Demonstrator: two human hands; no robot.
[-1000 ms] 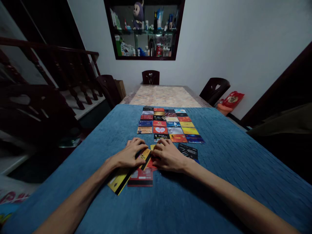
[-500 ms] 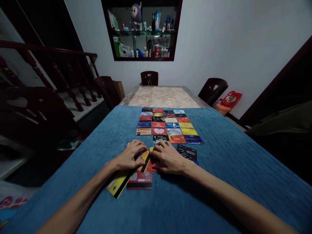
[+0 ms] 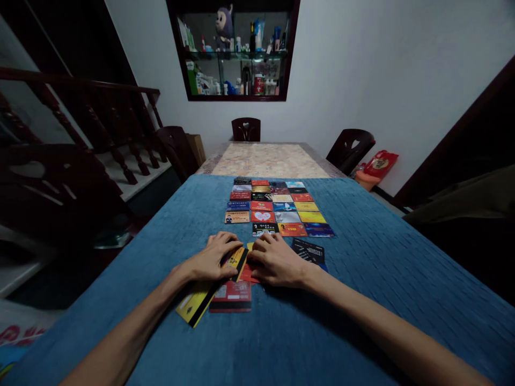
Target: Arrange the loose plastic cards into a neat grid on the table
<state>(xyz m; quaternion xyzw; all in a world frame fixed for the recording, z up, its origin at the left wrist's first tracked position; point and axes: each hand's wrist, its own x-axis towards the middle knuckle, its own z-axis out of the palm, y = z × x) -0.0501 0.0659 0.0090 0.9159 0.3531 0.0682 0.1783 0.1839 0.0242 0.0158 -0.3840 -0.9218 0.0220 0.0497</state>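
Yellow striped plastic card stays pinched in the left hand, fingers clamped; right hand unmoved, fingers flat together on loose cards; card grid beyond on blue-clothed bench.

loose cards: mostly covered by the left hand and right hand
card grid: print too small to read
blue cloth: near corners cut off
forearms: cropped at the bottom edge
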